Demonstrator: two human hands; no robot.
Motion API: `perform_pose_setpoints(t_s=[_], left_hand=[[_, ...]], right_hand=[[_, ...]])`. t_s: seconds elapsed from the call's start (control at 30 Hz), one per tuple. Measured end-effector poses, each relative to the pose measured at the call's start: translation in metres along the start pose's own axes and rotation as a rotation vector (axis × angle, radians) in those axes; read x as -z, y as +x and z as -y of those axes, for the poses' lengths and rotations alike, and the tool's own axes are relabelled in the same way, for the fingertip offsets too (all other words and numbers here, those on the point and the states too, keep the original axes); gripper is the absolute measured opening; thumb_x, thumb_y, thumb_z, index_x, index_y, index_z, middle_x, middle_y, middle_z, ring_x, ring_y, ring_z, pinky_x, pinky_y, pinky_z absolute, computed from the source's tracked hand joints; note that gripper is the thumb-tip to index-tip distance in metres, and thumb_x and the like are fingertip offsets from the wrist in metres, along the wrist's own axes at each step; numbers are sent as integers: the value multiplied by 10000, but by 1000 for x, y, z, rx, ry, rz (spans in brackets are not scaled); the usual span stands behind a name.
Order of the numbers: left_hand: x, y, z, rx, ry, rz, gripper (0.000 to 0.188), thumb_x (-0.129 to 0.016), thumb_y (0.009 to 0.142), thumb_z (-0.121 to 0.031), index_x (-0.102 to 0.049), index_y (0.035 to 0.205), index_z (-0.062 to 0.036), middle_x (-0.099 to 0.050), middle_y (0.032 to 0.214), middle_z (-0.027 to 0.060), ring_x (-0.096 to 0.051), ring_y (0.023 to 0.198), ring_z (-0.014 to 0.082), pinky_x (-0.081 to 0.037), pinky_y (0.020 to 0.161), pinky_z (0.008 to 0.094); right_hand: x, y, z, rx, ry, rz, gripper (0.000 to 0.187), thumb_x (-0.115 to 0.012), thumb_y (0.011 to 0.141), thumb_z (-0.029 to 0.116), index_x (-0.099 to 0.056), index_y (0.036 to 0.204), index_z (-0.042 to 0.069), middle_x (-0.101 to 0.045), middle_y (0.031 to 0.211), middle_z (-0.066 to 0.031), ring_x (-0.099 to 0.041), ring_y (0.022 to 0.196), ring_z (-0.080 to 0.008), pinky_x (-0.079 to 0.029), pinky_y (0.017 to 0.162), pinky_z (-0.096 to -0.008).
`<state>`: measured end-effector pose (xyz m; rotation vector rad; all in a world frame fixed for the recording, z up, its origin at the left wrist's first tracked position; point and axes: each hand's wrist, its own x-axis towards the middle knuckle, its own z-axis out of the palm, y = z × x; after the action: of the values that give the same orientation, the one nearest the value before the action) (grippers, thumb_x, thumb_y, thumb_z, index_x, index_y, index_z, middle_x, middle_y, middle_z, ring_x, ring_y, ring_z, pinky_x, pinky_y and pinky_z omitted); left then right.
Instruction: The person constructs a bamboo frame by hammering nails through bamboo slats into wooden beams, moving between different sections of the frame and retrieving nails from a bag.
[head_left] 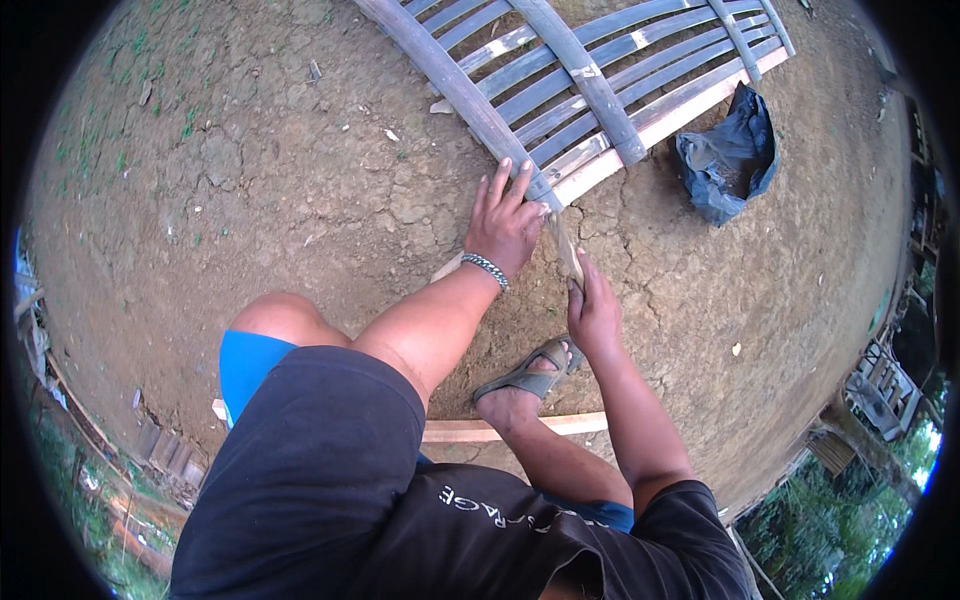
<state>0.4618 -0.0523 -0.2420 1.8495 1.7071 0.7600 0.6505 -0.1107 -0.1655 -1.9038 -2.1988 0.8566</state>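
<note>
My left hand [501, 228], with a chain bracelet at its wrist, is at the near corner of a slatted bamboo frame [592, 88]. Its outer fingers stretch over the end of a bamboo side rail [452, 85]. Thumb and forefinger come together at the rail's tip; whatever is between them is too small to make out. My right hand [597, 312] is closed around a slim wooden-handled tool [565, 246]. The tool's far end meets the corner beside my left fingers, and its head cannot be made out. A pale wooden strip [662, 126] runs along the frame's near edge.
A crumpled black plastic bag [728, 155] stands open right of the frame. Cracked bare earth [290, 210] surrounds everything. My sandalled foot [535, 375] is close below my hands, by a pale wooden batten [462, 431] lying on the ground.
</note>
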Motion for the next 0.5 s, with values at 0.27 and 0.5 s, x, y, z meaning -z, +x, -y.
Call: perform_pose_setpoints(t_s=[0.27, 0.5], left_hand=[[5, 1, -1, -1, 31, 35, 55, -705, 814, -118, -688, 861, -95, -425, 1546, 159, -307, 1466, 404, -304, 1142, 621], [3, -3, -3, 18, 27, 36, 102, -712, 791, -101, -713, 892, -114, -434, 1542, 151, -318, 1462, 398, -308, 1147, 606]], right_hand=[[14, -5, 8, 161, 91, -67, 535, -625, 900, 50, -489, 1416, 87, -636, 1046, -203, -643, 889, -410, -528, 754, -465], [14, 0, 10, 133, 70, -97, 568, -624, 885, 45, -487, 1430, 128, -635, 1001, -185, -640, 856, -404, -532, 728, -467]])
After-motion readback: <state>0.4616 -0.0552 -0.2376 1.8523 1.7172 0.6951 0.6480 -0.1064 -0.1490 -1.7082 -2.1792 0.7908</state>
